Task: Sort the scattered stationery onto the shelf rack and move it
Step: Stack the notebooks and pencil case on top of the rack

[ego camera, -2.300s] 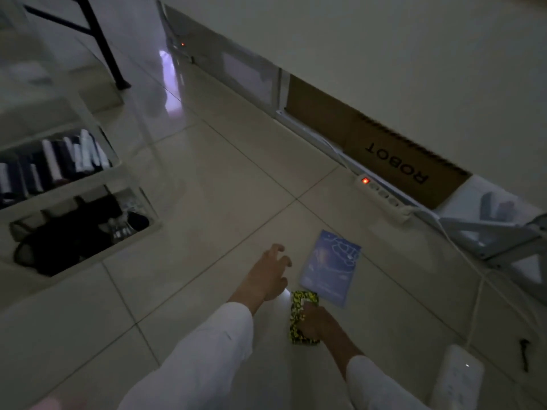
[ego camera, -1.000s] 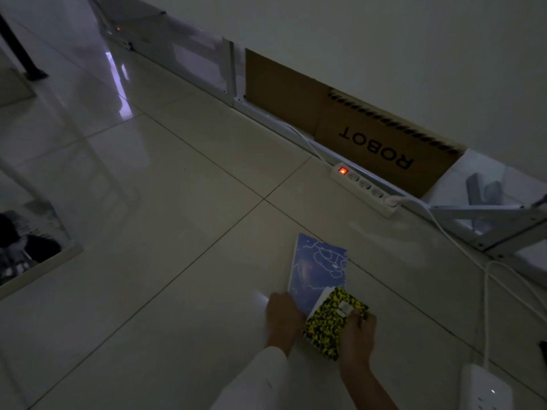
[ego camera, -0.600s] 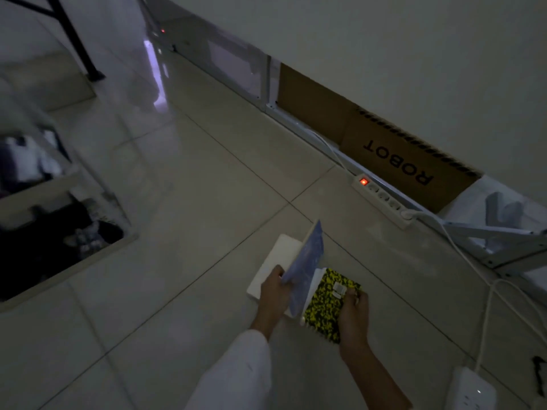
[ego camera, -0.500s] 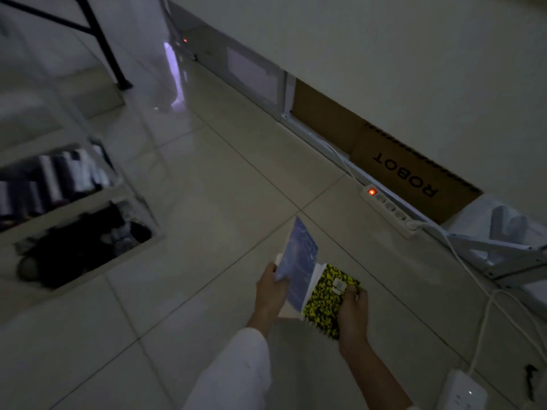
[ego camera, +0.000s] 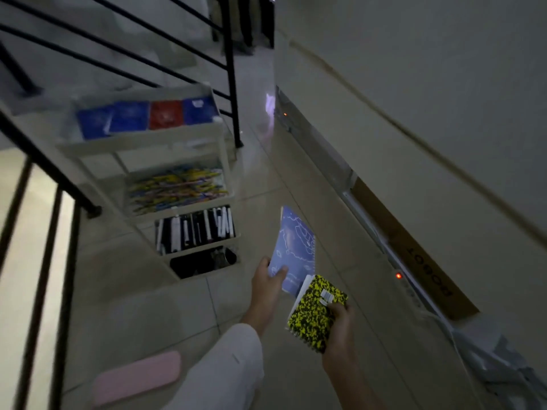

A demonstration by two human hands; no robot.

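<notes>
Where the blue notebook (ego camera: 297, 247) is sitting: tilted in the air above the floor tiles, just beside the bottom right corner of the shelf rack (ego camera: 142, 145).
Left hand (ego camera: 266, 281): is pinching the blue notebook's lower corner, thumb lying on the cover.
Right hand (ego camera: 340, 324): is gripping the yellow speckled notebook (ego camera: 318, 312) by its lower edge.
Notebooks: are overlapping at one corner.
Shelf rack: is carrying blue and red notebooks on top, coloured pens below.
Pink case (ego camera: 136, 377): is lying on the floor tiles, well apart from the rack.
</notes>
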